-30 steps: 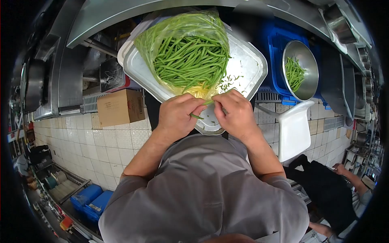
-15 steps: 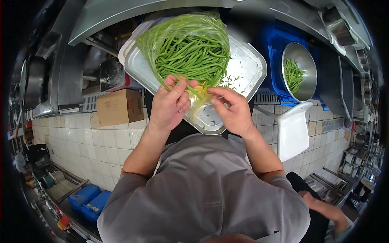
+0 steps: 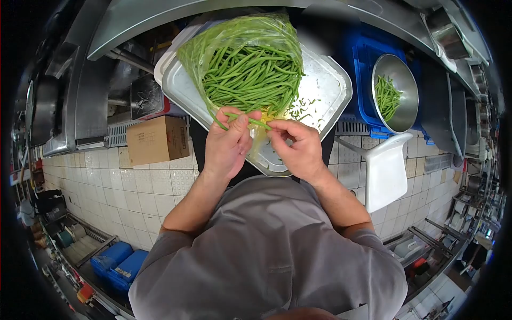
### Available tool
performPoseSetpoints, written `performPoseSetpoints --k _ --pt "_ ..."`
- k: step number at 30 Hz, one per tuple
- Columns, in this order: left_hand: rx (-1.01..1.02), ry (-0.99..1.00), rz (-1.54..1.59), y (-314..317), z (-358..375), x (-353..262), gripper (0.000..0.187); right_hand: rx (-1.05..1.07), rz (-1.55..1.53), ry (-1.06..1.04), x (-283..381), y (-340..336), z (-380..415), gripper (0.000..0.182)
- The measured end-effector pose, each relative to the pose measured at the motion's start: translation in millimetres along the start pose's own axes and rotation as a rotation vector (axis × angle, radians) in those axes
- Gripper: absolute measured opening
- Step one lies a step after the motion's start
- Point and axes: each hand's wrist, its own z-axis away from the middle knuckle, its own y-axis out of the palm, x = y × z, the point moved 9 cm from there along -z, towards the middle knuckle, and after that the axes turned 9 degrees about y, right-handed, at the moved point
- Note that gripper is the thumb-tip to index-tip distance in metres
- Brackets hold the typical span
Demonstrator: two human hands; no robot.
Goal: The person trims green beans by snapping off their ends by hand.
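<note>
My left hand is closed around green beans, with one bean reaching across to the right. Thumb and fingertips of my right hand pinch the far end of that same bean. Just beyond both hands, a clear plastic bag lies open, filled with long green beans. It rests on a metal tray in front of my body. Small trimmed bean ends are scattered on the tray, right of the bag.
Off to the right, a steel bowl holding green beans stands in a blue crate. Nearer is a white chair. A cardboard box sits on the tiled floor at left. Metal counters run along the far side.
My right hand has come left to meet the bean, and its fingers have closed on the end. A person's arm at the lower right has gone out of view.
</note>
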Motion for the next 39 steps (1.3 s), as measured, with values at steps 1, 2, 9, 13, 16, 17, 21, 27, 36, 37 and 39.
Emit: performPoseSetpoints --k 1,2,9,13,16,17,21,27,36,37,39 --pt "0.009 0.014 -0.016 1 1 1 0.008 -0.019 0.029 0.009 0 -1 0 0.018" --pt "0.017 0.028 -0.031 2 2 2 0.008 -0.038 0.059 0.017 0 -2 0 0.018" --pt "0.002 0.018 0.044 0 -2 -3 0.008 0.28 -0.177 0.237 -4 15 12 0.01" --pt "0.065 0.101 0.08 -5 -14 -30 0.016 0.076 0.192 0.036 3 -16 -5 0.014" --pt "0.025 0.037 -0.022 -1 -11 -31 0.02 -0.111 0.397 0.007 -5 -48 -21 0.017" --pt "0.022 -0.014 -0.005 4 -8 -26 0.021 -0.177 0.416 -0.016 -3 -54 -26 0.019" --pt "0.083 -0.186 0.06 22 6 2 0.022 -0.195 0.481 -0.147 -4 -51 -48 0.029" --pt "0.235 -0.278 0.079 18 12 17 0.026 -0.278 0.472 -0.321 -12 -54 -52 0.017" --pt "0.55 -0.285 0.326 34 14 27 0.039 -0.204 0.035 0.137 -60 -58 -59 0.013" --pt "0.548 -0.268 0.187 31 15 30 0.044 -0.218 0.057 0.137 -55 -55 -59 0.014" --pt "0.511 -0.238 -0.016 31 17 30 0.046 -0.271 0.106 0.128 -53 -55 -61 0.015"
